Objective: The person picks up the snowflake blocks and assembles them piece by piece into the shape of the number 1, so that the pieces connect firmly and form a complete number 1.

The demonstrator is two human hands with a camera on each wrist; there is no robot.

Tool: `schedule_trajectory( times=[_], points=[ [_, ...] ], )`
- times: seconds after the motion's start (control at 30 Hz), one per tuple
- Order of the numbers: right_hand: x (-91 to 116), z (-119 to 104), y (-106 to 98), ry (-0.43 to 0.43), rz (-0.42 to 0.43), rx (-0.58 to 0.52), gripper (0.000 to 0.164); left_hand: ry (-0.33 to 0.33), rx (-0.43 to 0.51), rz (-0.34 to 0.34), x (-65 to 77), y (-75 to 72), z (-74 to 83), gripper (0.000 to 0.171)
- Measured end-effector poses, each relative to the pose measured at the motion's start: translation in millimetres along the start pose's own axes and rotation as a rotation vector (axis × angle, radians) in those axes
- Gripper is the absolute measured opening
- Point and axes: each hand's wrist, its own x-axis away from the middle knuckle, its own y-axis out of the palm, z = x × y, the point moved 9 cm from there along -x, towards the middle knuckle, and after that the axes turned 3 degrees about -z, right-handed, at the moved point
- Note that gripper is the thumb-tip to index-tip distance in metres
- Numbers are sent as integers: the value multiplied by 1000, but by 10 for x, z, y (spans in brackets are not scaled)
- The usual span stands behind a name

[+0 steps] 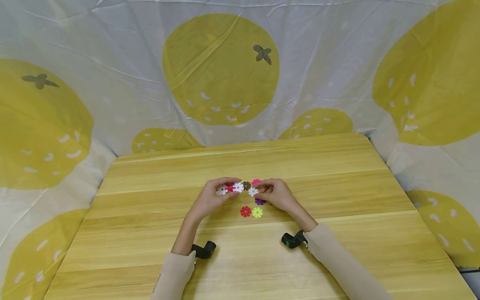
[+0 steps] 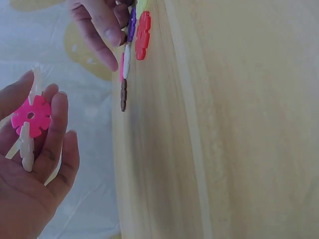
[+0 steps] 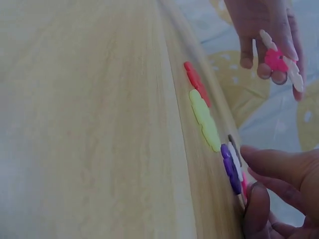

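Observation:
In my left hand (image 1: 211, 196) I hold a joined piece of notched plastic discs above the table: a pink disc (image 2: 42, 112) slotted between two white discs (image 2: 26, 152). My thumb and fingers pinch it near one white disc. My right hand (image 1: 278, 196) hovers low over several loose discs, thumb and fingers apart. Around its fingertips are a white disc (image 1: 253, 191), a purple disc (image 1: 260, 202) and a pink disc (image 1: 256, 182). A brown disc (image 1: 246, 186) lies between the hands. Whether the right fingertips touch a disc is hard to tell.
Nearer to me, a red disc (image 1: 245, 211) and a yellow-green disc (image 1: 257, 213) lie side by side on the wooden table (image 1: 150, 216). Black wrist cameras (image 1: 205, 250) jut inward from both forearms. A fruit-patterned cloth (image 1: 318, 75) hangs behind the table.

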Motion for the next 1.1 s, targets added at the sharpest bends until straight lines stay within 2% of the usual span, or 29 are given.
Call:
schedule_trajectory(
  times=[0.3,0.47,0.63,0.87,1.1],
  points=[
    [-17,-42,18,30,54,152,24,1,18,-28,19,19,-44,40],
    [4,-38,26,69,44,172,25,9,13,-24,24,13,-39,39],
    [26,-79,37,45,21,154,26,16,-4,-2,16,-5,-18,35],
    [46,-134,15,-45,4,41,20,13,4,6,15,-6,-4,36],
    [48,-194,16,-103,-43,-223,23,-2,27,15,14,-11,-5,32]
  ],
)
